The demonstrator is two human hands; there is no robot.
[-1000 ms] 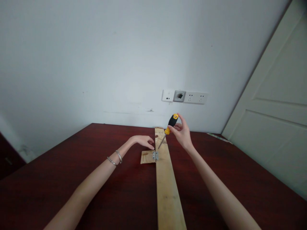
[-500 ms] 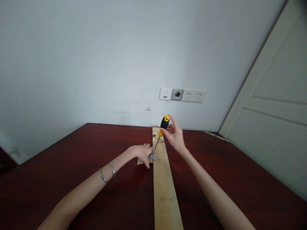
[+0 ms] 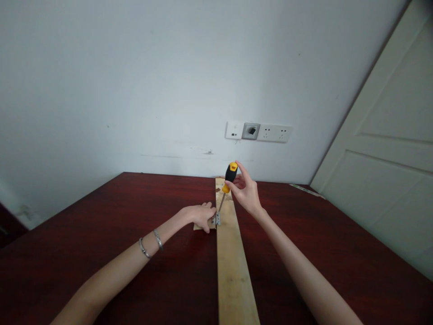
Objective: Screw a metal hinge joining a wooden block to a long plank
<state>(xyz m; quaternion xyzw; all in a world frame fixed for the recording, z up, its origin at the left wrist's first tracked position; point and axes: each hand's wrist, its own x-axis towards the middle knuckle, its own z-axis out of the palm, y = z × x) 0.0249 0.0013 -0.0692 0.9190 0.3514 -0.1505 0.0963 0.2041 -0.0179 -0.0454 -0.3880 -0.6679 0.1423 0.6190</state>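
A yellow-and-black screwdriver (image 3: 231,174) is gripped by the handle in my right hand (image 3: 248,192), thumb and fingers closed around it. It leans, with its shaft slanting down to a small metal hinge (image 3: 217,219). That hinge lies across the joint between a long wooden plank (image 3: 233,266) and a short wooden piece (image 3: 199,227) on its left. My left hand (image 3: 203,216) presses on the short piece beside the hinge, fingers stretched out and covering most of that wood. The screwdriver's tip is too small to make out clearly.
The dark red tabletop (image 3: 162,280) bears the plank, which runs from the near edge to the back. Behind stands a white wall with sockets (image 3: 274,133). A flat strip (image 3: 306,191) lies at the back right, near a pale panelled door (image 3: 392,140).
The screwdriver handle has shifted very slightly left with my right hand. My left thumb has drawn in a little; otherwise both hands stay where they were.
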